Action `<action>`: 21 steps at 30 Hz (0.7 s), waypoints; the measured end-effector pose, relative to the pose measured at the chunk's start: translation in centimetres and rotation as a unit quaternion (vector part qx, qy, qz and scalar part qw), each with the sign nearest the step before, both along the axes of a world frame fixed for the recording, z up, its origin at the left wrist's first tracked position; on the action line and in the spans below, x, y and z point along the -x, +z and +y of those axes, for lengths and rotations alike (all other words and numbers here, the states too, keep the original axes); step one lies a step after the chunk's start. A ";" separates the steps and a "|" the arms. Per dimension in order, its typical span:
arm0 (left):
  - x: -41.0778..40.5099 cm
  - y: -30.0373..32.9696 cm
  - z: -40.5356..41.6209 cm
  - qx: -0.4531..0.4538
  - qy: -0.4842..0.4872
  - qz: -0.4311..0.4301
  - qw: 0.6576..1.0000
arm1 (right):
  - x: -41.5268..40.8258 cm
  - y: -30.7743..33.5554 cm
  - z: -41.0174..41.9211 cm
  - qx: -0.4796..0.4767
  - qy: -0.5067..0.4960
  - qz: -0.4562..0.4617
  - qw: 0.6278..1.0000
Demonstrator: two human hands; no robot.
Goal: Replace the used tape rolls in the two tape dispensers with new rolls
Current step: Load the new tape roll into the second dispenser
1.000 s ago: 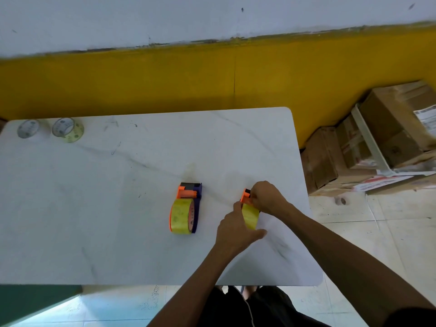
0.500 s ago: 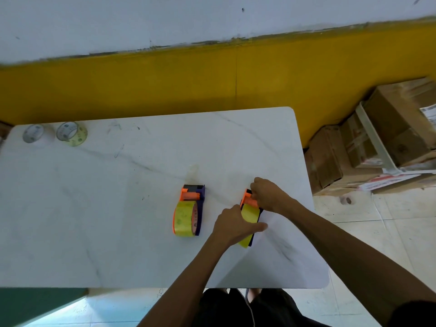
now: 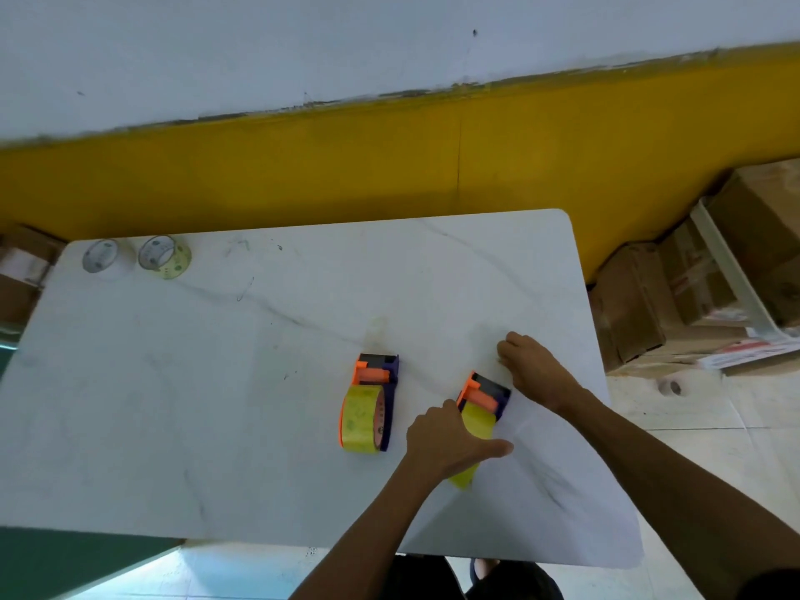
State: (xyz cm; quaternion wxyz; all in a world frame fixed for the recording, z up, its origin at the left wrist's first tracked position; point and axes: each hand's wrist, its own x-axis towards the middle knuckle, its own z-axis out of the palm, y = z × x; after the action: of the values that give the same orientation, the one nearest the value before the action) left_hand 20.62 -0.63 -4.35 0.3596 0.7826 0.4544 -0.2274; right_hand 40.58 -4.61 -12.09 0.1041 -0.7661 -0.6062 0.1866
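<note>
Two orange-and-purple tape dispensers lie on the white marble table (image 3: 216, 404). The left dispenser (image 3: 371, 400) holds a full yellow roll and lies untouched. My left hand (image 3: 448, 441) grips the yellow roll (image 3: 476, 424) of the right dispenser (image 3: 487, 394) and presses it down. My right hand (image 3: 534, 370) is just past that dispenser's head, fingers pinched together low over the table. A thin clear tape end seems to run from the head to them. Two nearly spent rolls stand at the far left corner, one whitish (image 3: 100, 255) and one yellowish (image 3: 164, 256).
Cardboard boxes (image 3: 640, 309) and a white metal frame (image 3: 731, 275) are stacked on the tiled floor to the right of the table. Another box (image 3: 19, 270) sits off the far left corner. A yellow and white wall runs behind. A green surface (image 3: 65, 560) adjoins the near left edge.
My right hand has left the right dispenser's head and drawn away toward the far right with fingers pinched. My left hand stays on the roll. The left dispenser has not moved.
</note>
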 end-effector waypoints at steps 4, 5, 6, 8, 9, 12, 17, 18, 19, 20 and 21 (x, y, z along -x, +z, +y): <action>0.7 -0.1 -0.5 -0.003 0.010 0.008 1.000 | -1.2 -1.2 0.4 0.007 -0.054 -0.015 0.998; 0.7 -0.1 -0.6 -0.004 0.015 0.004 1.000 | -1.3 -1.5 0.7 0.010 -0.069 -0.015 0.997; 0.7 0.0 -0.5 -0.003 0.020 0.000 1.000 | -1.4 -1.6 1.0 0.012 -0.083 -0.012 0.996; 0.7 0.1 -0.4 0.000 0.030 -0.004 1.000 | -1.8 -1.6 1.9 0.015 -0.099 -0.011 0.995; 0.8 0.0 -0.5 0.003 0.032 -0.002 0.999 | -1.9 -1.5 2.2 0.019 -0.102 -0.014 0.994; 0.9 -0.2 -0.5 -0.001 0.027 0.009 1.000 | -2.1 -1.1 3.2 0.019 -0.095 -0.024 0.995; 1.1 0.0 -1.0 -0.036 0.004 -0.021 0.999 | -1.4 -1.5 3.2 0.006 -0.123 0.005 0.992; 1.3 0.1 -1.2 -0.049 0.001 -0.038 0.998 | -1.3 -1.6 3.0 0.000 -0.134 0.019 0.991; 1.7 0.1 -1.4 -0.058 0.000 -0.053 0.997 | -1.3 -1.8 2.7 -0.002 -0.140 0.035 0.990; 2.0 0.1 -1.6 -0.063 0.001 -0.066 0.996 | -1.2 -1.8 2.5 -0.002 -0.143 0.044 0.989; 2.3 0.0 -1.7 -0.065 0.003 -0.075 0.995 | -1.3 -1.8 2.4 0.002 -0.146 0.050 0.988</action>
State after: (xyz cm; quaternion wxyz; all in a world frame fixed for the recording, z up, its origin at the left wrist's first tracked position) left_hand 18.31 -2.33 -4.31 0.3417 0.8177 0.4427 -0.1368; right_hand 41.83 -2.21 -13.89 0.1587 -0.8361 -0.4820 0.2085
